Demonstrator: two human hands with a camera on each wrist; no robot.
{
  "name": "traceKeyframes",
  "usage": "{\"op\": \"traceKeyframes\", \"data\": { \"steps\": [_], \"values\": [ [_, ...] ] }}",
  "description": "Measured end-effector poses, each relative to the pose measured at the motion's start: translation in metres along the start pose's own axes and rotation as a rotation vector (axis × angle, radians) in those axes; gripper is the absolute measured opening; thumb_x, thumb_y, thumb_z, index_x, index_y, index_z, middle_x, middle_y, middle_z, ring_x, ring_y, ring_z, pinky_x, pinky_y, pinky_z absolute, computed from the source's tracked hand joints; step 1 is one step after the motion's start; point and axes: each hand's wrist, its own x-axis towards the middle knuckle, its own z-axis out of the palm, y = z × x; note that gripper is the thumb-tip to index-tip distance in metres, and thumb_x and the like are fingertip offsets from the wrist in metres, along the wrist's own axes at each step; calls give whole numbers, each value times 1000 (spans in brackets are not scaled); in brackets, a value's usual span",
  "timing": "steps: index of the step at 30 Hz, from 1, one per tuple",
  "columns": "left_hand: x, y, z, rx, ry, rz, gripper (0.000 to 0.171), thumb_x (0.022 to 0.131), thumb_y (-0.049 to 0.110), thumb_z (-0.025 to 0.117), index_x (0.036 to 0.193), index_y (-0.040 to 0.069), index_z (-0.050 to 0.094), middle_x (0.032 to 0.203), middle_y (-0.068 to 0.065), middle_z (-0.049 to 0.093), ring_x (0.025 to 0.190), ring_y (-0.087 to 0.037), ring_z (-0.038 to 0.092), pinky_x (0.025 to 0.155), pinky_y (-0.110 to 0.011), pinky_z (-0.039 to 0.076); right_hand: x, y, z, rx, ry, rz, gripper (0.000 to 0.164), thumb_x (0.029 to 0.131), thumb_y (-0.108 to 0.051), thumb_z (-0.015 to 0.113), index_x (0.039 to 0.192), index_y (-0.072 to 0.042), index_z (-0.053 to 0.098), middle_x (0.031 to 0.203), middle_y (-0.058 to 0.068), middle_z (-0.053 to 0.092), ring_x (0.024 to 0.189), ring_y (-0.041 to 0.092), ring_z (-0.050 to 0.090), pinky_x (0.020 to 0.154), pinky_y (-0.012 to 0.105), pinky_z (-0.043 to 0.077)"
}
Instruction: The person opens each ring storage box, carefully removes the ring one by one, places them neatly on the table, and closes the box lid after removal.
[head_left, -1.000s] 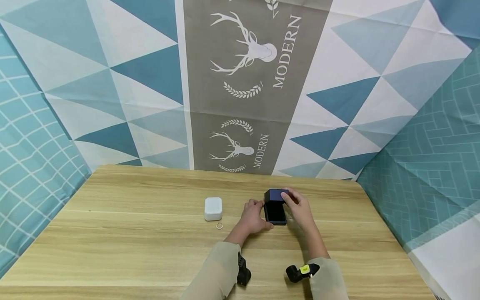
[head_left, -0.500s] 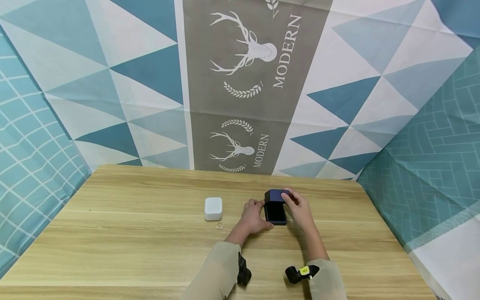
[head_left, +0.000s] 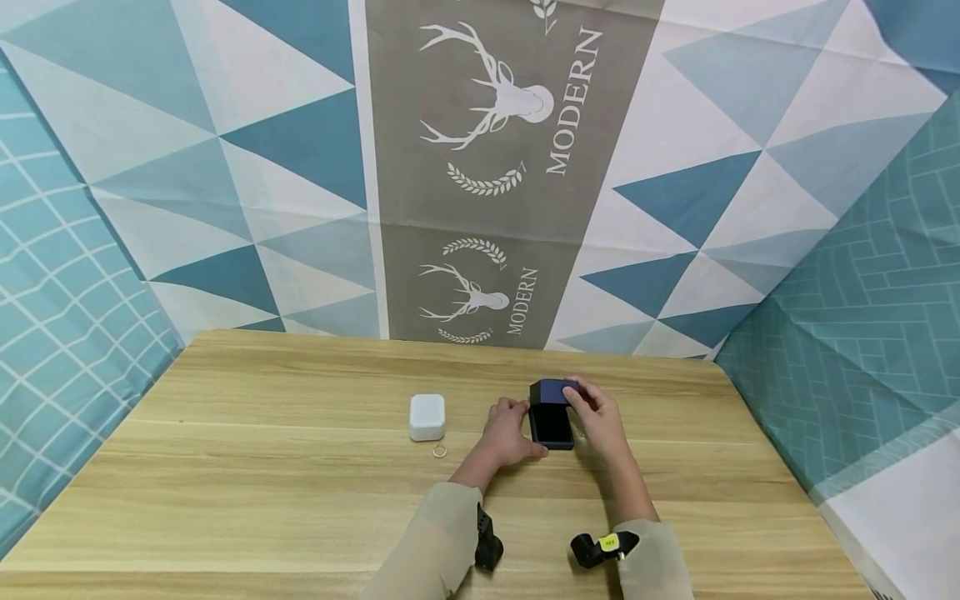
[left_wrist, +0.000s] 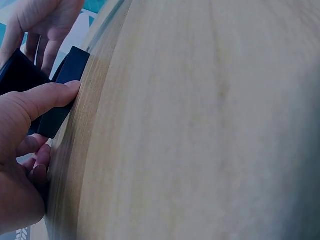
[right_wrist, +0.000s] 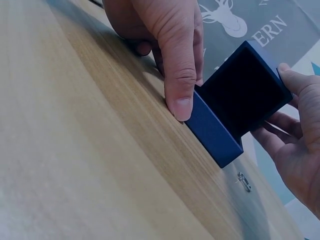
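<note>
A dark blue jewelry box [head_left: 553, 392] stands on the table with its lid raised and its black inside facing me. My left hand [head_left: 504, 433] grips the base from the left, thumb on the front wall [right_wrist: 215, 131] and fingers round the side. On the right, my right hand [head_left: 600, 417] pinches the lid, with the thumb on its edge and the other fingers behind it, as the right wrist view shows. Beside the base on the right lies a small silver ring-like piece [right_wrist: 244, 182], partly seen from the head. The left wrist view also catches the box [left_wrist: 65, 92] between both hands.
Left of my hands, a white rounded box [head_left: 427, 417] sits on the wooden table [head_left: 262, 483]. Just in front of it lies a thin ring [head_left: 439, 451]. A patterned cloth [head_left: 480, 167] hangs behind the table's far edge. Each wrist carries a small black camera [head_left: 489, 546].
</note>
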Motion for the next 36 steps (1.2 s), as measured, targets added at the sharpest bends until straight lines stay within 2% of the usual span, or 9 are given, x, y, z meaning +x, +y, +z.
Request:
{"op": "traceKeyframes", "data": {
  "steps": [6, 13, 16, 24, 31, 36],
  "values": [
    [0, 0, 0, 2, -4, -3, 83, 67, 28, 83, 135, -1, 46, 129, -17, 43, 117, -30, 40, 100, -43, 41, 3, 7, 1, 39, 11, -18, 35, 93, -16, 57, 122, 4, 58, 118, 22, 59, 87, -1, 54, 77, 10, 44],
    [-1, 0, -1, 3, -7, -13, 83, 67, 28, 83, 136, -1, 46, 130, -17, 43, 116, -30, 40, 100, -44, 41, 12, 34, 3, 56, 29, -31, 35, 92, -24, 59, 120, -4, 61, 118, 16, 60, 90, 1, 56, 77, 12, 46],
    [-1, 0, -1, -2, -8, -15, 83, 67, 28, 83, 136, -1, 46, 130, -16, 43, 117, -30, 40, 100, -44, 41, 13, 38, 3, 50, 33, -53, 35, 92, -26, 59, 120, -4, 61, 117, 16, 60, 89, 2, 56, 77, 13, 46],
    [-1, 1, 0, -10, -6, -16, 83, 67, 27, 83, 135, -1, 46, 128, -16, 43, 115, -29, 40, 100, -43, 41, 12, 39, 2, 64, 37, -74, 35, 92, -25, 59, 119, -3, 61, 116, 14, 60, 89, 1, 56, 77, 12, 46],
    [0, 0, 1, -14, -1, -14, 83, 66, 27, 83, 135, -2, 47, 128, -15, 43, 115, -28, 40, 100, -43, 40, -1, 8, 2, 83, 21, -32, 33, 93, -13, 57, 121, 4, 58, 124, 22, 56, 88, -2, 55, 77, 10, 45],
    [0, 0, 1, -3, -4, -12, 83, 67, 27, 83, 135, -2, 46, 129, -16, 43, 116, -29, 40, 101, -43, 40, 3, 19, 2, 95, 29, -45, 33, 92, -14, 58, 120, 2, 59, 123, 21, 57, 89, -3, 55, 77, 10, 46]
  ]
}}
